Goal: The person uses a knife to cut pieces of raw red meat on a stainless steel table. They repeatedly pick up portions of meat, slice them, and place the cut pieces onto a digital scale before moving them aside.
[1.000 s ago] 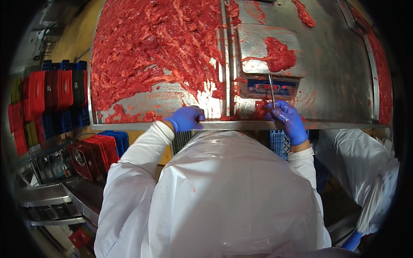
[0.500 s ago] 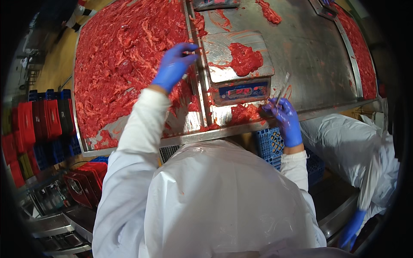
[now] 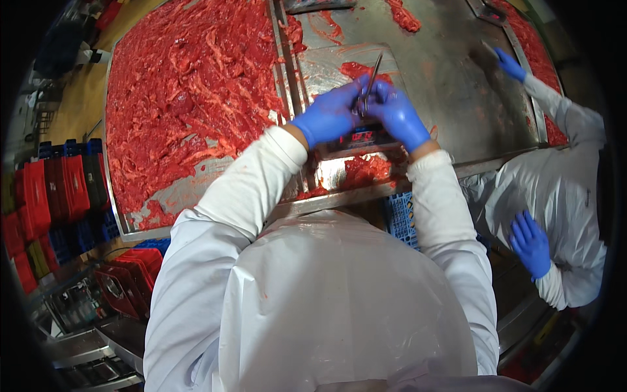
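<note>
Both my gloved hands meet above the bench scale, which has a steel platform and a lit red display. In my right hand is a knife, its slim metal blade pointing up and away. My left hand is beside it, fingers curled in close to the knife; whatever they pinch is hidden. A piece of raw red meat lies on the platform just beyond my fingers, partly covered by them. More meat scraps sit on the steel in front of the scale.
A wide tray of raw meat fills the left, behind a metal divider. At right stands a co-worker in white with blue gloves, one hand over the steel table. Red crates are stacked at far left.
My left hand has come right from over the meat tray to the scale. My right hand has moved up and left with the knife to join it. The co-worker's arm now reaches over the table.
</note>
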`<state>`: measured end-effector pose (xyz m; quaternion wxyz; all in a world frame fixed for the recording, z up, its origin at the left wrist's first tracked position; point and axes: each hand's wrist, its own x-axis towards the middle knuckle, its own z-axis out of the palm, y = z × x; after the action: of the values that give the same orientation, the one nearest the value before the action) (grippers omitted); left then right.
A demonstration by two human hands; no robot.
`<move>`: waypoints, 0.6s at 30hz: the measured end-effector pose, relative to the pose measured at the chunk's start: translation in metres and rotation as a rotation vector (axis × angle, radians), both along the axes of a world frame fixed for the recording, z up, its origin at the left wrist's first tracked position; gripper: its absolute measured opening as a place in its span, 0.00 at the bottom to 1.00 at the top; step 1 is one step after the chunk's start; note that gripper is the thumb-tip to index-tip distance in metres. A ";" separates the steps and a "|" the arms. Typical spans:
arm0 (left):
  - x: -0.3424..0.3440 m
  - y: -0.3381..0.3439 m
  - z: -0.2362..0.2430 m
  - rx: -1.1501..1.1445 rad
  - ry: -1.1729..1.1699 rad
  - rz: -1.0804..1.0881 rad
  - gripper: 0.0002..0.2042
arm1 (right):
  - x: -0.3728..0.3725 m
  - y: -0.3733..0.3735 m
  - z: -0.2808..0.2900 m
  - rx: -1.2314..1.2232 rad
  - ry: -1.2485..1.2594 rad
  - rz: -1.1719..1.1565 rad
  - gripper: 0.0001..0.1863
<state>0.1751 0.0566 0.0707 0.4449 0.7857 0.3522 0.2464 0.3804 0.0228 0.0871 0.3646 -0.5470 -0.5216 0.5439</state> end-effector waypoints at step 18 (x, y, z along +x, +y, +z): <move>-0.292 -0.124 -0.053 -0.771 0.313 0.518 0.13 | -0.044 -0.121 -0.060 -0.048 -0.384 0.682 0.21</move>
<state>-0.1173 -0.0674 0.0173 0.5690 0.4779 0.6644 0.0797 0.3361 -0.0984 0.0272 0.0458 -0.4423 -0.7193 0.5337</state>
